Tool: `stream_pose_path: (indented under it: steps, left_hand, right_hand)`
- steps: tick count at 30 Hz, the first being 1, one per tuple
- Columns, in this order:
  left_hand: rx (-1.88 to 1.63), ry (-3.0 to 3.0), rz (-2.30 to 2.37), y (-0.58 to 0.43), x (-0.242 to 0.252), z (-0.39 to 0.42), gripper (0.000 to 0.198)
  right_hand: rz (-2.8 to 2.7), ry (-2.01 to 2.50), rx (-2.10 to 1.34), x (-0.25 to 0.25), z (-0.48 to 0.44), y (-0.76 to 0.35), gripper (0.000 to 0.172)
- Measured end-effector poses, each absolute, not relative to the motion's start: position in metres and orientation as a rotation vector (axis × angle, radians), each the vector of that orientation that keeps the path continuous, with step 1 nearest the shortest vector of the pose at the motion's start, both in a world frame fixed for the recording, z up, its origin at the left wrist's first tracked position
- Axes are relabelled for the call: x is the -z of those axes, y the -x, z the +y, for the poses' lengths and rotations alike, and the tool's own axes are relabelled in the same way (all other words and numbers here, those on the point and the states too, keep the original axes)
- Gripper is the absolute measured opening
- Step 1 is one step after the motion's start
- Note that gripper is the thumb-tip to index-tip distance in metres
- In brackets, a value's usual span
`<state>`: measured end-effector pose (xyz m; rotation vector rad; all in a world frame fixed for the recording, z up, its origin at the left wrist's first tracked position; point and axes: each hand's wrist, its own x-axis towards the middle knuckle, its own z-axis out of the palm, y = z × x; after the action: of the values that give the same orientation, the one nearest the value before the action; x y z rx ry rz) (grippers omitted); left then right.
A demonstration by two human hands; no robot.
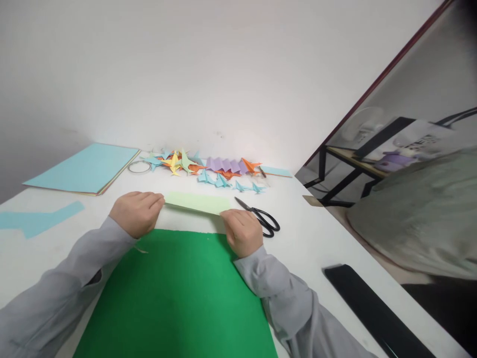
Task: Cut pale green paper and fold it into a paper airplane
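White table (298,238); left hand (136,213), right hand (243,231) hold pale green strip (197,203).

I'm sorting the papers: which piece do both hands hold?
The pale green paper strip, gripped at its ends by the left hand and right hand; the large dark green sheet and light blue paper stack lie unheld.
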<state>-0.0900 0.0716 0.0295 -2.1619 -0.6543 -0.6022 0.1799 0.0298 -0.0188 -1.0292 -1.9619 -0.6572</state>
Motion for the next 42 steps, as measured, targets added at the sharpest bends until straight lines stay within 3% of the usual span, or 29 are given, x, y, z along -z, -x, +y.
stream_pose_path:
  steps: [8,15,27,42]
  left_hand:
    - [0.751,1.968,-0.892,0.115,-0.036,0.084,0.02]
    - [0.798,2.295,-0.531,0.061,-0.025,0.05,0.018]
    - [0.725,2.46,-0.499,0.036,-0.009,0.024,0.022]
    - [0.781,2.14,-0.554,0.075,-0.031,0.053,0.025]
  right_hand:
    - [-1.866,1.096,0.715,0.022,0.035,-0.192,0.02]
    - [-2.056,0.923,0.637,0.021,0.029,-0.176,0.026]
    - [-2.269,0.723,0.691,0.014,0.016,-0.152,0.016]
    - [-1.955,1.065,0.717,0.026,0.037,-0.194,0.027]
